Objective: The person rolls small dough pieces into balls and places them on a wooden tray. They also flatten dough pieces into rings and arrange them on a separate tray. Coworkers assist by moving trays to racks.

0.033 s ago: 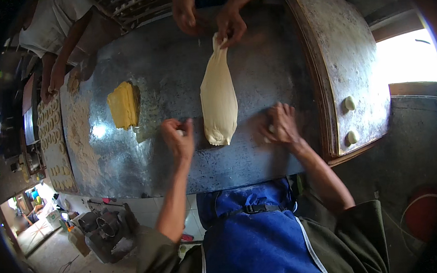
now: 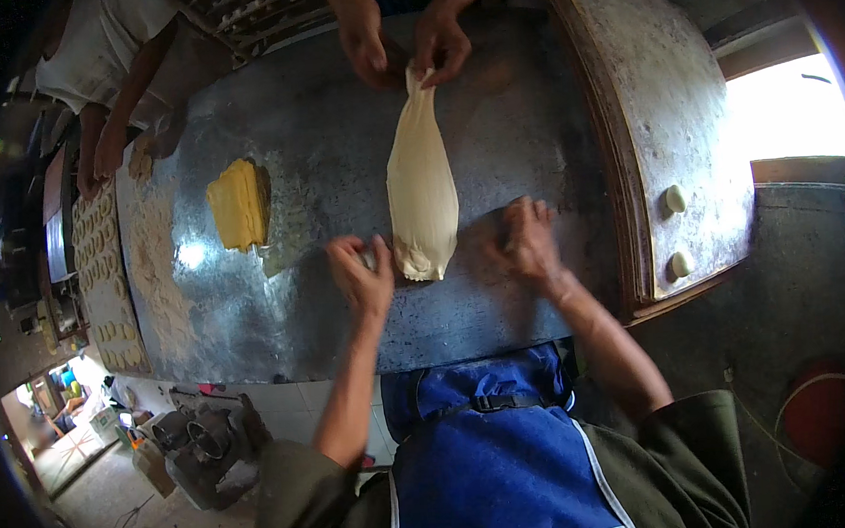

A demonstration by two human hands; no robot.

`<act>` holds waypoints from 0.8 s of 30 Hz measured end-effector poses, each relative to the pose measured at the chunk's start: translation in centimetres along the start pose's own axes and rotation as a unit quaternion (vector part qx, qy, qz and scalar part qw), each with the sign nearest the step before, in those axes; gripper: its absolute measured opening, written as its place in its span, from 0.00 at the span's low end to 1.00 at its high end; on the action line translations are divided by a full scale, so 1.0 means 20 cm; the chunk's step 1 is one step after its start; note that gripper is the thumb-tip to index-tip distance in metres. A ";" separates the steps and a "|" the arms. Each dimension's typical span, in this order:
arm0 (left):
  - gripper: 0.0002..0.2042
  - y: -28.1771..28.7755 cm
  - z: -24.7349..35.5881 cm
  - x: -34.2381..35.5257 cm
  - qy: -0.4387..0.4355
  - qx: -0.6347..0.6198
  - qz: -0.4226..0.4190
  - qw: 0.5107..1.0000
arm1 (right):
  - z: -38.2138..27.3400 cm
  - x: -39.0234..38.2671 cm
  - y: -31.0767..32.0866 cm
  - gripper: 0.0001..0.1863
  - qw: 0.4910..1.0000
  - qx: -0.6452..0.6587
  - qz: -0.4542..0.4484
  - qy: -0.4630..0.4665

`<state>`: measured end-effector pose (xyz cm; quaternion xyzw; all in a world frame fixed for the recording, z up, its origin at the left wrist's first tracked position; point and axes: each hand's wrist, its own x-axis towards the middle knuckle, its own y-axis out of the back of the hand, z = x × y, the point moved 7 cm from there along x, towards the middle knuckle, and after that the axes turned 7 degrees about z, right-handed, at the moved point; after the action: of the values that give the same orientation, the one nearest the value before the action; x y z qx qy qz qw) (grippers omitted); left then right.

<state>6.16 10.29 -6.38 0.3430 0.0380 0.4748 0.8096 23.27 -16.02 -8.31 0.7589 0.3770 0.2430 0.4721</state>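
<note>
A long pale sheet of dough (image 2: 422, 183) lies on the dark metal table, narrow at the far end and wide at the near end. My left hand (image 2: 361, 272) is just left of its near end, fingers curled around a small pale piece of dough (image 2: 371, 259). To the right of the sheet, my right hand (image 2: 530, 246) rests low over the table, curled and slightly blurred; its grip is mostly hidden. Across from me, a co-worker's hand (image 2: 442, 48) pinches the sheet's narrow end, with the other hand (image 2: 365, 42) beside it.
A stack of yellow sheets (image 2: 239, 207) lies left on the table (image 2: 320, 135). Boards (image 2: 673, 127) at the right carry two small dough rounds (image 2: 675, 199). Far left, a tray (image 2: 103, 281) holds many small pieces near another person's hands (image 2: 101, 152). A machine (image 2: 207, 443) stands below.
My left hand has moved right, closer to the dough sheet's near end. My right hand has shifted slightly left. The co-worker's free hand has come nearer the sheet's narrow end.
</note>
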 end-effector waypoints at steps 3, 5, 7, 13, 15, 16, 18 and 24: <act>0.16 -0.03 0.11 -0.08 -0.099 -0.039 -0.069 0.992 | -0.06 0.04 -0.06 0.24 0.992 0.111 0.039 0.049; 0.16 0.01 0.16 -0.10 -0.227 -0.031 -0.089 0.969 | 0.00 0.00 -0.11 0.24 0.981 0.178 -0.046 0.059; 0.17 0.03 0.06 -0.03 -0.158 0.022 -0.095 0.983 | 0.14 0.01 -0.11 0.24 0.979 0.182 -0.097 0.009; 0.18 -0.02 -0.01 -0.05 -0.054 -0.025 -0.074 0.995 | -0.06 0.19 0.05 0.28 0.992 0.090 0.082 0.035; 0.17 -0.04 0.04 -0.07 -0.106 -0.010 -0.120 0.987 | 0.01 0.12 -0.07 0.26 0.968 0.244 -0.029 -0.047; 0.17 -0.02 0.06 -0.07 -0.135 0.006 -0.137 0.981 | 0.10 0.06 -0.12 0.27 0.934 0.321 -0.105 -0.119; 0.17 -0.01 0.06 -0.04 -0.132 0.034 -0.122 0.983 | 0.11 0.06 0.02 0.28 0.984 0.053 0.074 0.153; 0.15 -0.03 0.08 -0.08 -0.095 -0.036 -0.074 0.992 | -0.11 0.12 -0.01 0.28 0.989 0.131 0.053 0.037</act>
<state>6.43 8.07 -6.00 0.3532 -0.0312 0.3797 0.8545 23.12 -12.82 -7.55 0.8233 0.3823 0.2443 0.3412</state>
